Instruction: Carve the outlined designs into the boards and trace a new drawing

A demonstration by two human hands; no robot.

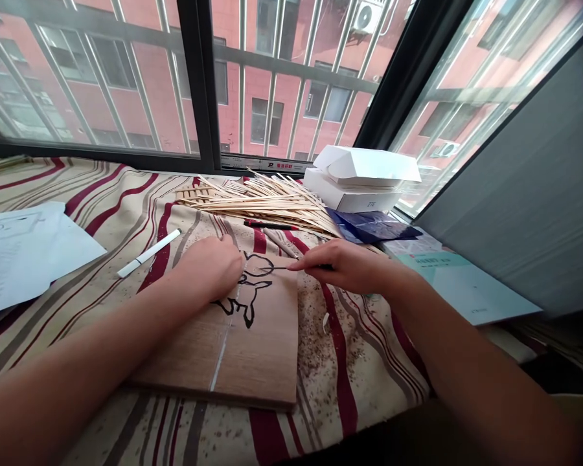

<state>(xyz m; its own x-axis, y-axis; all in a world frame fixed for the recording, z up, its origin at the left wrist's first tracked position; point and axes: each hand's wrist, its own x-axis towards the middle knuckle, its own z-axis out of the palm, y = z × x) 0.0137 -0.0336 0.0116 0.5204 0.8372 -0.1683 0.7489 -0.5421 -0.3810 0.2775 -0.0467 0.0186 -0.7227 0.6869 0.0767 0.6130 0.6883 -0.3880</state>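
A wooden board [260, 362] lies on the striped cloth, with a black outline drawing [249, 304] of an animal-like figure and a pale line down it. My left hand [212, 264] rests on the board's upper left, closed with fingers curled under; what they hold, if anything, is hidden. My right hand [350, 264] is closed round a thin dark-handled tool [282, 268], palm side partly hidden. Its slender tip points left onto the rounded upper part of the drawing, close to my left fingers.
Behind the board lie a heap of thin wooden sticks [267, 197], a black-and-red pen [271, 225] and a white box [354, 188]. A white marker [149, 253] and papers [19, 252] are left; a pale green book [466, 285] is right. Crumbs dot the striped cloth [369, 375].
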